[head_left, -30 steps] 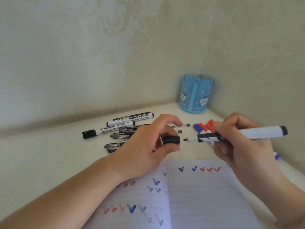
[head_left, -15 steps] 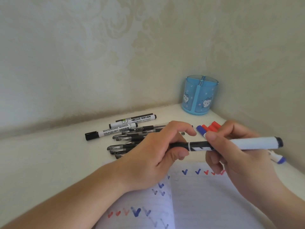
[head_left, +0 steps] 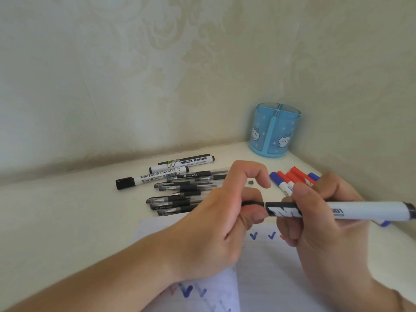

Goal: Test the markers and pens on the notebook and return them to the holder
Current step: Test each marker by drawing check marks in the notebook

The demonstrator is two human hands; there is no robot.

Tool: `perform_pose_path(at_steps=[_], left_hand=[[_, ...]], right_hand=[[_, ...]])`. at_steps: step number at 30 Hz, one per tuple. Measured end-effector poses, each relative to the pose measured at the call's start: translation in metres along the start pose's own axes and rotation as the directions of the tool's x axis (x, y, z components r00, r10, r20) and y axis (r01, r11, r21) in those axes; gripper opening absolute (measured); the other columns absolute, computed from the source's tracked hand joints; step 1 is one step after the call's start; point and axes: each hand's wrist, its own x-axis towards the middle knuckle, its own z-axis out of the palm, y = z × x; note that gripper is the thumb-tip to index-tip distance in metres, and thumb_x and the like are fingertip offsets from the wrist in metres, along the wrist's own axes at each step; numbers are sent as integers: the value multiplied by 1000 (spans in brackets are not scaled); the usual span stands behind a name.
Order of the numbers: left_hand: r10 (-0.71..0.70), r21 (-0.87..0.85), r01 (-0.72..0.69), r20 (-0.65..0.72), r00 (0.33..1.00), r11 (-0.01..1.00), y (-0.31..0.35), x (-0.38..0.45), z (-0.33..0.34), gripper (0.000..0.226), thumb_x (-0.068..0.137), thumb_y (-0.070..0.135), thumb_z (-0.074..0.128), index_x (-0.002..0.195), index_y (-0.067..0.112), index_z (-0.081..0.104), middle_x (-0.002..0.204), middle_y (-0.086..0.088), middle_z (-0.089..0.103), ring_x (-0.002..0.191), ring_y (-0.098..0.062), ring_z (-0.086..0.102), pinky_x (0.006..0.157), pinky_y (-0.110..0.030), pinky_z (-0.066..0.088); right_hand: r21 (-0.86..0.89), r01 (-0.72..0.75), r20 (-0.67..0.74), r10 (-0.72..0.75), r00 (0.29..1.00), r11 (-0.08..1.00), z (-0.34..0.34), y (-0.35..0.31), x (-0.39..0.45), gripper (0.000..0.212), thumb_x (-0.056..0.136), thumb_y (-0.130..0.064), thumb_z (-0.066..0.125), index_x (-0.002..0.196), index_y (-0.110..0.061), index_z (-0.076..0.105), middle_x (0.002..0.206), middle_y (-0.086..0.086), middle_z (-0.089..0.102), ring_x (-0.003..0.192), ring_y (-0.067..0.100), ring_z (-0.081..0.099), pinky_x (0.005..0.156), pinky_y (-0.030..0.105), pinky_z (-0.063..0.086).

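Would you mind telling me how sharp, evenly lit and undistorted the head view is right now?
Head view: soft, even light, no glare; the table edge bows from wide-angle distortion; print on the marker gripped by both hands, left and right, and on the marker lying behind reads clearly; the notebook ticks at the bottom are smeared and blurry; the holder is sharp.

Capped black-and-white marker (head_left: 337, 213), level above notebook (head_left: 270, 278)

Two bare forearms and hands are seen, the left hand (head_left: 213, 224) and the right hand (head_left: 326, 224). No sleeve, glove, ring or watch is worn on the parts shown. Short, unpainted nails are seen on the thumbs and fingers (head_left: 300, 190).
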Motion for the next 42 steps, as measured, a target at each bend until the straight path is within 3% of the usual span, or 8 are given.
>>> perform_pose_path(at_steps=[8, 12, 16, 19, 27, 32, 37, 42], left_hand=[[40, 40, -40, 16, 999, 998, -7, 3, -7, 12, 103, 22, 34, 114, 28, 32, 74, -13, 54, 65, -31, 39, 61, -46, 40], [49, 232, -33, -64, 997, 972, -26, 8, -19, 15, 103, 20, 39, 117, 24, 35, 74, 9, 52, 65, -14, 43, 64, -25, 36], [-43, 416, 68, -69, 997, 907, -29, 13, -31, 28, 102, 22, 46, 128, 31, 40, 97, 4, 65, 82, -8, 57, 78, -23, 46], [-128, 483, 155, -89, 988, 862, -26, 11, -37, 37, 100, 33, 51, 136, 28, 44, 114, 10, 62, 95, -7, 58, 89, -30, 48], [-191, 774, 319, -255, 948, 548, 53, -80, -173, 28, 97, 30, 58, 122, 19, 60, 118, 6, 58, 98, -15, 60, 84, -27, 47], [-216, 738, 523, -479, 851, 427, 113, -229, -203, 20, 96, 24, 59, 113, 15, 64, 111, 3, 61, 91, -11, 59, 75, -7, 38], [-278, 640, 711, -654, 703, 293, 162, -369, -179, 21, 95, 27, 59, 114, 20, 64, 112, 5, 60, 97, -13, 59, 79, -32, 49], [-334, 581, 784, -710, 620, 219, 187, -436, -159, 28, 94, 32, 57, 117, 18, 64, 116, 4, 61, 100, -15, 60, 89, -32, 47]], right_hand=[[-83, 65, 203, -47, 978, 994, 1, 3, 9, 38, 73, -40, 75, 60, -20, 44, 38, 1, 45, 31, 20, 38, 39, 19, 30], [-71, -106, 312, 123, 942, 992, -10, 6, 27, 44, 60, -57, 81, 83, -24, 64, 47, -2, 47, 42, 17, 36, 45, 24, 28], [35, -177, 241, 163, 957, 984, -28, 2, 37, 6, 80, -21, 69, 81, -17, 65, 54, 10, 53, 45, 21, 42, 44, 22, 34], [-69, -147, 93, 153, 984, 987, -29, 0, 37, 21, 92, 0, 51, 81, -14, 63, 54, 9, 57, 43, 22, 43, 44, 27, 31], [-207, -198, 261, 249, 933, 958, 51, -49, 59, 25, 95, -20, 52, 72, -17, 61, 45, -2, 56, 31, 14, 43, 36, 18, 32], [-124, -182, 579, 220, 785, 976, 179, -51, 16, 20, 88, -18, 56, 68, -18, 60, 51, 4, 55, 37, 21, 43, 37, 21, 31], [-222, -103, 827, 243, 506, 970, 266, -45, -73, 14, 89, -15, 60, 75, -13, 62, 59, 11, 63, 46, 25, 50, 43, 26, 32], [-329, 95, 920, 296, 255, 939, 300, -38, -131, 6, 89, -24, 63, 86, -19, 63, 67, 2, 72, 48, 21, 59, 50, 26, 38]])
